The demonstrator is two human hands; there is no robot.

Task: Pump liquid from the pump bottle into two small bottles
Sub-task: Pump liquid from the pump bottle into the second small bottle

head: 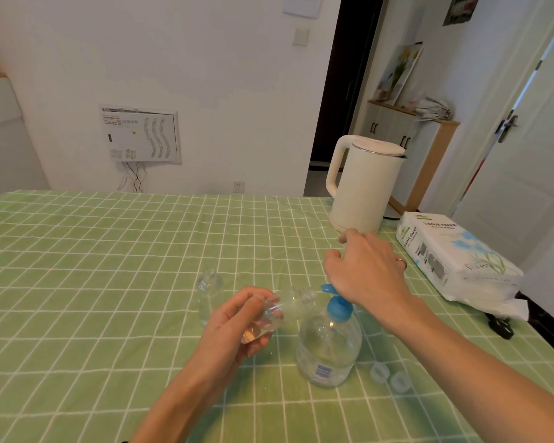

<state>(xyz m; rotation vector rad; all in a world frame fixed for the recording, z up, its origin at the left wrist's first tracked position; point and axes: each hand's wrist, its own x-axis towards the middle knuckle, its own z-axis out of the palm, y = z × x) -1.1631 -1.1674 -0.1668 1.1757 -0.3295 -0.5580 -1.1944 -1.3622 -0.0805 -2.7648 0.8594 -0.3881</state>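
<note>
Pump bottle (328,350): clear plastic, roughly half full of clear liquid, blue collar and blue spout, small blue label low on the front. It is standing upright on the green checked tablecloth (109,251), near the front centre of the table.

The right hand (365,270) is lying palm-down over the pump head, fingers loosely spread forward and gripping nothing. The pump head itself is hidden beneath the palm.

The left hand (237,324) is gripping a small clear bottle (288,303) by its base, with fingers and thumb curled round it. The bottle is tilting, with its open threaded neck just beside the spout tip. Its fill level cannot be told.

A second small bottle (209,295) is standing upright and uncapped just left of the left hand. Two clear caps (389,377) are lying close together, right of the pump bottle, under the right forearm.

Room: broad bare cloth is lying to the left and front. On the right, a white kettle (365,187) and a tissue paper pack (454,257) are sitting close to the table's far and right edges.
</note>
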